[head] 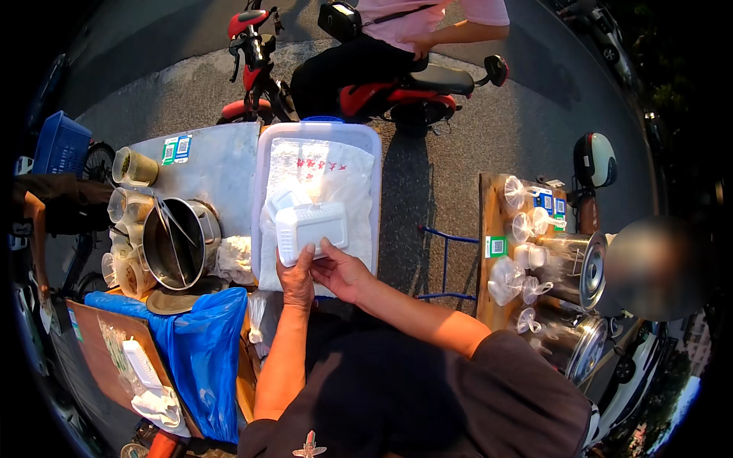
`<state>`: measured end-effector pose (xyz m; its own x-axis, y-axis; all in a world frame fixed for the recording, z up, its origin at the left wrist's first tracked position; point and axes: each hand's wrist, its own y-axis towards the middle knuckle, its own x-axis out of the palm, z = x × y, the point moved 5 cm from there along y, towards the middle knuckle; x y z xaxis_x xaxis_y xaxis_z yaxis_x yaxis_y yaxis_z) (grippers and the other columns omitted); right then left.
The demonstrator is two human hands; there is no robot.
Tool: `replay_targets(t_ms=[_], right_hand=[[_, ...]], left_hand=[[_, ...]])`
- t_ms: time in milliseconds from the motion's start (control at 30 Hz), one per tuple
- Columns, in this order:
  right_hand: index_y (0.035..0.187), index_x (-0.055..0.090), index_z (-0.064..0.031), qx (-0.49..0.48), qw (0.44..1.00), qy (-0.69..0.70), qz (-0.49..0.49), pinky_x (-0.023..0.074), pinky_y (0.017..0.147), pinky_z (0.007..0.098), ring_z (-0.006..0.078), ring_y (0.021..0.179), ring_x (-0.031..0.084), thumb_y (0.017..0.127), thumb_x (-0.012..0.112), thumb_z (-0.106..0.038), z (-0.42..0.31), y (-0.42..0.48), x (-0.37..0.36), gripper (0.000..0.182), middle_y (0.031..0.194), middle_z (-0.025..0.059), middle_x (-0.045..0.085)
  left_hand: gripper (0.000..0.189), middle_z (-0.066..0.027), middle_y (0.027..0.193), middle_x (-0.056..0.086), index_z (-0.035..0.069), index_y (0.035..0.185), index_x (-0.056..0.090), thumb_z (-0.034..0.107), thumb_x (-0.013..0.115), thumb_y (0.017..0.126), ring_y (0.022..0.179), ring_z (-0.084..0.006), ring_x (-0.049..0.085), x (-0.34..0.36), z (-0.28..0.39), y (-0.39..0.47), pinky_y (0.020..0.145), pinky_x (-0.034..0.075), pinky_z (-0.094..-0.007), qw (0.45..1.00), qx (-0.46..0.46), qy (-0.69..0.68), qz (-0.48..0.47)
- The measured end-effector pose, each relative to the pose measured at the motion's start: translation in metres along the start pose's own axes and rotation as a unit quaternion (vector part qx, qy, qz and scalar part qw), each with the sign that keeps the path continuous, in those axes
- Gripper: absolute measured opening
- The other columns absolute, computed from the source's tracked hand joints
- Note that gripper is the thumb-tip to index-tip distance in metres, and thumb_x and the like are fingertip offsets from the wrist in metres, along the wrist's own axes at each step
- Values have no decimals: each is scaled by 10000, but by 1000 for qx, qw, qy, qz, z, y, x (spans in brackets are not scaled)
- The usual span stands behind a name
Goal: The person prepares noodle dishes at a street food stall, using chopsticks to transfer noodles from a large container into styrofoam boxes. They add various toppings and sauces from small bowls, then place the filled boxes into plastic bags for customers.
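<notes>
My left hand grips the near left side of a white foam clamshell box, which looks closed. My right hand is at its near edge, the thumb on the lid and the fingers curled under it. The box is held over a pale plastic tub covered with a white cloth that bears red writing. Another white foam box lies on the cloth, partly beneath the held one, beside a clear plastic bag. What the held box contains is hidden.
Left of the tub stand a steel pot with tongs and several plastic cups on a metal tabletop. A person sits on a red scooter beyond. At right, a wooden table holds bagged goods and metal pots.
</notes>
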<state>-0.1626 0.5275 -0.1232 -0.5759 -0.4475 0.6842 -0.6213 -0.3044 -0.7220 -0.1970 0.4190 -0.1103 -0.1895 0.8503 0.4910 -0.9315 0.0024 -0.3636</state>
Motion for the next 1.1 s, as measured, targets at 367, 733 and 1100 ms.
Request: replay_targets(t_ms=[367,733,1100], right_hand=[[1251,589,-29,-166,894,-390,147,512,712,335,161,868,615,948,760,-314,-200,93,-27,451,1040,56,636],[1029,677,-27,-488,520,-690,123,515,788,470,410,847,608,1014,612,-146,-166,54,-21,136,898,189,603],[951,553,-11,-428,558,-704,98,499,720,508,455,763,603,1066,526,-209,-167,42,-44,231,820,223,597]], left_hand=[[578,-125,1257,677,49,1425,531,346,687,954,1088,-278,712,20,13,124,910,603,-489,909,-308,263,-93],[436,-166,1194,688,-1,1344,550,215,669,985,1031,-308,719,29,-46,174,827,624,-495,937,-257,226,-69],[501,-239,1208,615,-67,1326,424,139,648,928,1090,-299,640,28,-73,170,899,535,-404,948,-93,304,25]])
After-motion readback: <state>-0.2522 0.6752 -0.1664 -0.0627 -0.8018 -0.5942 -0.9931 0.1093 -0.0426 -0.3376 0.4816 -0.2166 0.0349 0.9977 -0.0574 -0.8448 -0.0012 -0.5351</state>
